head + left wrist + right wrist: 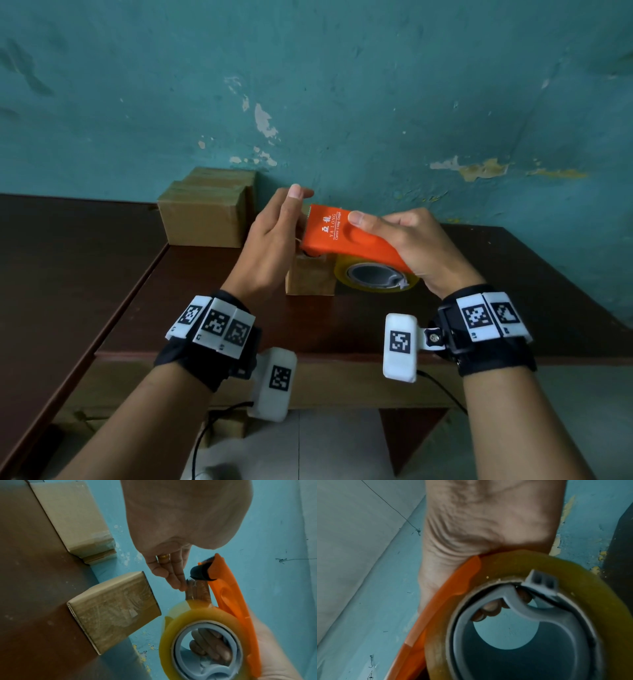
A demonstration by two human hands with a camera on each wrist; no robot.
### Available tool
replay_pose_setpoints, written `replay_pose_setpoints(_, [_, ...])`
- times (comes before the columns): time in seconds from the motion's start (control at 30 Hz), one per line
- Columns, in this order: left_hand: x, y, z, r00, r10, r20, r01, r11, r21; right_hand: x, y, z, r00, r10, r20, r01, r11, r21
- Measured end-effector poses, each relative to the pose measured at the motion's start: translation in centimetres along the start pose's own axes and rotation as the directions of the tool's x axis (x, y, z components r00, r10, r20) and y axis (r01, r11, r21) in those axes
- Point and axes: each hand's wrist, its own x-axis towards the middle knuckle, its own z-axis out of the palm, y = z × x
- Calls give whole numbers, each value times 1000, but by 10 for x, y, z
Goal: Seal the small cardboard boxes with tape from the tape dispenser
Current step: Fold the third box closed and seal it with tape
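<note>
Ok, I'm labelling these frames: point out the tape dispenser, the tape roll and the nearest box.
tape dispenser (356, 240), head view, orange top.
tape roll (193, 615), left wrist view, yellow side.
box (116, 609), left wrist view, taped face.

Orange tape dispenser (349, 240) w/ yellowish roll, held tilted above small cardboard box (310, 279), taped, on table; more boxes (205, 209) behind-left.

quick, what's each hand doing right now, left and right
Left hand: fingers at the loose tape end by the dispenser's cutter, apparently pinching it.
Right hand: grips the orange tape dispenser, fingers through the roll's core.
</note>
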Motion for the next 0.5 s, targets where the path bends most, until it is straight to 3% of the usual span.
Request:
replay_pose_setpoints(0.23, [1, -3, -1, 995, -98, -23, 97, 995, -17, -4, -5, 1, 1000, -15, 26, 13, 999, 53])
replay_pose_setpoints(0.5, [3, 2, 2, 988, -151, -24, 146, 978, -150, -5, -6, 2, 999, 12, 41, -14, 998, 62])
